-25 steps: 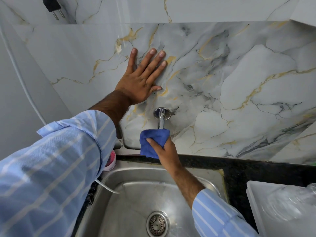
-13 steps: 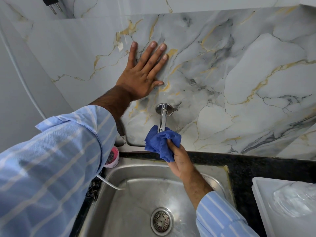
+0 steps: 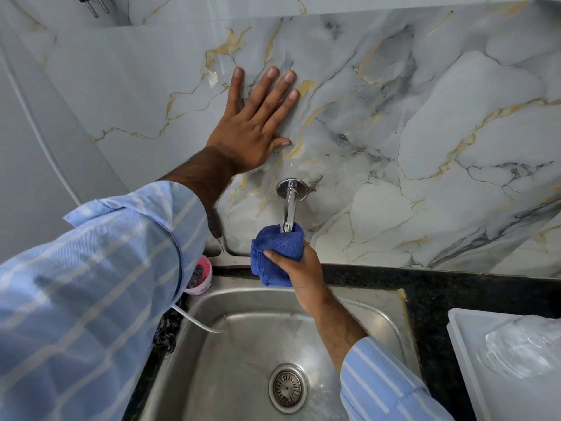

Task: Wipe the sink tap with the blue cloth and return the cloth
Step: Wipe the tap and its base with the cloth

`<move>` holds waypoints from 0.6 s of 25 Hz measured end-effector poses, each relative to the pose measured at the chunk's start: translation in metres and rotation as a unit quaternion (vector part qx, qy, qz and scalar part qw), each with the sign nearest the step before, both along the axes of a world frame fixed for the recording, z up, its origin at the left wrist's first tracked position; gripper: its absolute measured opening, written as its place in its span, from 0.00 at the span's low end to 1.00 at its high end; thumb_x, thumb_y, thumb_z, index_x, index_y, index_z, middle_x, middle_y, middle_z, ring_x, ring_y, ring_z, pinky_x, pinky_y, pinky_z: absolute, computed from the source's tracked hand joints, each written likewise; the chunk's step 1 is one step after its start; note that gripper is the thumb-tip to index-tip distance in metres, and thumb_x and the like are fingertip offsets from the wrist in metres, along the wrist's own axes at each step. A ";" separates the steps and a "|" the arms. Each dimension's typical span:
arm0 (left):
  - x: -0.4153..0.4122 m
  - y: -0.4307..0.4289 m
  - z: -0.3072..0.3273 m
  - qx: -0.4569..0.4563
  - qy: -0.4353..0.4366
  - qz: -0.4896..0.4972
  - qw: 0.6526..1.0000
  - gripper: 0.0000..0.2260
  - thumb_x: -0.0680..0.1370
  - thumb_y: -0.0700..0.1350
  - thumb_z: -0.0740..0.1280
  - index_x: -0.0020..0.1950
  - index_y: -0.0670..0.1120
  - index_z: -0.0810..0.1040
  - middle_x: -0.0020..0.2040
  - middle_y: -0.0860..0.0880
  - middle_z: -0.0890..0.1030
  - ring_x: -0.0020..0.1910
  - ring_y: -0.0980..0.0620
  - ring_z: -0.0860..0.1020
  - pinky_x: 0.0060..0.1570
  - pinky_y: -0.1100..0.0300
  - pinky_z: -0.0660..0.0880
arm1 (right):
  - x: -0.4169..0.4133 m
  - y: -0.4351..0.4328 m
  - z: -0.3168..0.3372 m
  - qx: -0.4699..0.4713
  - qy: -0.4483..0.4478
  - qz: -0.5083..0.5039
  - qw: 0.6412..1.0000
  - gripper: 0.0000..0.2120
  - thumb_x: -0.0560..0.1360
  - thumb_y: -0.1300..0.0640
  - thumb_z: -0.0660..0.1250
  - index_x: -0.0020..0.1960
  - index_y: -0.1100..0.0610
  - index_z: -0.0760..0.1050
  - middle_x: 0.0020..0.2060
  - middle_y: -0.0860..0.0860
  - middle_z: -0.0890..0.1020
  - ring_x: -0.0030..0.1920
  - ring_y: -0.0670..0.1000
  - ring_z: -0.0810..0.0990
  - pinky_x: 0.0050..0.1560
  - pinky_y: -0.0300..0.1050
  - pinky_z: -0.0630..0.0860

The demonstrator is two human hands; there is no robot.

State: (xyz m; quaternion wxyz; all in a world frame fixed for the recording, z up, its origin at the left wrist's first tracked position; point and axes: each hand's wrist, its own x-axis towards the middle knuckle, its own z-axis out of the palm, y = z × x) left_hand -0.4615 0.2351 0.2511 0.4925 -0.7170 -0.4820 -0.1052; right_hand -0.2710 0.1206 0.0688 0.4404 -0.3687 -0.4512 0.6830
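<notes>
A chrome tap (image 3: 290, 205) comes out of the marble wall above the steel sink (image 3: 243, 344). Its lower end is hidden inside a bunched blue cloth (image 3: 277, 253). My right hand (image 3: 303, 271) grips that cloth from below, wrapped around the tap's end. My left hand (image 3: 255, 123) lies flat on the wall up and left of the tap, fingers spread, holding nothing.
A pink tub with a scrubber (image 3: 198, 276) sits at the sink's back left corner. A white tray with a clear plastic item (image 3: 516, 360) stands on the black counter (image 3: 455, 287) at right. A thin white hose (image 3: 197, 323) hangs into the sink. The drain (image 3: 287, 388) is near the front.
The cloth went from folded over the tap's end to loosely bunched, and is now wrapped tight around it again. My left hand stayed on the wall.
</notes>
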 end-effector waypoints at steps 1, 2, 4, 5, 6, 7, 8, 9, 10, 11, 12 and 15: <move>0.000 0.000 0.000 0.000 -0.001 -0.001 1.000 0.36 0.86 0.64 0.56 0.84 0.41 0.53 0.83 0.38 0.56 0.82 0.35 0.56 0.74 0.24 0.53 | 0.000 0.000 0.000 0.040 -0.052 -0.015 0.998 0.22 0.68 0.55 0.79 0.60 0.58 0.79 0.52 0.57 0.86 0.54 0.56 0.85 0.57 0.60 0.81; 0.000 0.000 0.000 -0.001 -0.001 -0.003 1.000 0.36 0.86 0.64 0.56 0.84 0.41 0.53 0.83 0.38 0.57 0.82 0.35 0.56 0.74 0.24 0.53 | 0.000 0.001 -0.001 0.087 -0.121 -0.031 0.988 0.23 0.68 0.51 0.79 0.59 0.58 0.79 0.51 0.54 0.86 0.52 0.53 0.85 0.56 0.55 0.82; 0.001 -0.001 0.001 -0.002 -0.002 -0.003 1.000 0.36 0.86 0.64 0.56 0.84 0.41 0.53 0.83 0.38 0.57 0.82 0.35 0.56 0.74 0.24 0.53 | 0.002 0.002 -0.001 0.161 -0.244 -0.053 0.955 0.25 0.67 0.45 0.78 0.59 0.57 0.79 0.49 0.49 0.85 0.49 0.48 0.84 0.52 0.44 0.82; 0.001 -0.001 0.001 -0.002 -0.002 -0.004 1.000 0.36 0.86 0.64 0.56 0.84 0.41 0.53 0.83 0.38 0.57 0.82 0.35 0.57 0.74 0.24 0.53 | 0.002 0.002 0.001 0.180 -0.278 -0.061 0.942 0.26 0.67 0.44 0.78 0.59 0.56 0.78 0.49 0.48 0.84 0.48 0.47 0.83 0.51 0.41 0.81; 0.001 -0.001 0.001 -0.002 -0.001 -0.005 1.000 0.36 0.86 0.64 0.55 0.84 0.41 0.53 0.83 0.38 0.57 0.82 0.35 0.57 0.74 0.24 0.53 | 0.002 0.002 0.003 0.188 -0.296 -0.062 0.934 0.28 0.66 0.43 0.78 0.59 0.56 0.78 0.49 0.48 0.84 0.48 0.47 0.83 0.50 0.40 0.81; 0.001 -0.001 0.001 -0.002 0.000 -0.005 1.000 0.36 0.86 0.64 0.55 0.84 0.41 0.53 0.83 0.38 0.57 0.82 0.35 0.57 0.74 0.24 0.53 | 0.003 0.002 0.003 0.189 -0.309 -0.057 0.930 0.29 0.65 0.42 0.78 0.59 0.57 0.78 0.49 0.49 0.84 0.48 0.47 0.83 0.50 0.40 0.81; 0.001 -0.002 0.002 -0.002 0.001 -0.004 1.000 0.35 0.86 0.64 0.54 0.84 0.41 0.53 0.83 0.38 0.57 0.82 0.35 0.57 0.74 0.24 0.54 | 0.007 0.002 0.002 0.191 -0.320 -0.042 0.927 0.29 0.65 0.41 0.78 0.59 0.57 0.78 0.49 0.49 0.84 0.48 0.48 0.83 0.50 0.41 0.81; 0.001 -0.002 0.002 -0.002 0.001 -0.004 1.000 0.35 0.86 0.64 0.54 0.84 0.41 0.53 0.83 0.38 0.57 0.82 0.35 0.57 0.73 0.24 0.54 | 0.014 0.002 0.002 0.191 -0.328 -0.016 0.925 0.28 0.64 0.42 0.79 0.58 0.57 0.79 0.48 0.49 0.85 0.47 0.48 0.84 0.51 0.42 0.82; 0.001 -0.003 0.002 -0.003 0.000 -0.005 1.000 0.35 0.86 0.64 0.53 0.84 0.41 0.52 0.84 0.38 0.57 0.82 0.35 0.57 0.74 0.24 0.54 | 0.023 0.004 0.000 0.187 -0.332 0.017 0.924 0.26 0.64 0.44 0.80 0.57 0.57 0.80 0.48 0.49 0.86 0.48 0.48 0.84 0.51 0.43 0.82; 0.002 -0.004 0.002 -0.005 -0.001 -0.005 1.000 0.35 0.87 0.63 0.53 0.84 0.41 0.52 0.84 0.39 0.56 0.82 0.35 0.56 0.74 0.24 0.54 | 0.033 0.006 -0.004 0.175 -0.332 0.050 0.925 0.24 0.64 0.47 0.80 0.56 0.57 0.81 0.47 0.49 0.86 0.48 0.48 0.85 0.52 0.46 0.82; 0.002 -0.004 0.002 -0.007 -0.003 -0.005 1.000 0.35 0.87 0.63 0.53 0.84 0.41 0.52 0.84 0.39 0.56 0.82 0.35 0.56 0.74 0.24 0.54 | 0.046 0.010 -0.008 0.156 -0.321 0.075 0.931 0.22 0.64 0.50 0.81 0.55 0.56 0.81 0.47 0.50 0.87 0.48 0.49 0.86 0.54 0.48 0.82; 0.001 -0.003 0.002 -0.014 -0.006 -0.006 1.000 0.35 0.87 0.63 0.54 0.85 0.42 0.50 0.84 0.39 0.55 0.83 0.36 0.55 0.74 0.24 0.53 | 0.069 0.019 0.001 0.087 -0.261 0.095 0.957 0.18 0.66 0.55 0.80 0.54 0.55 0.82 0.48 0.51 0.87 0.50 0.50 0.86 0.56 0.53 0.82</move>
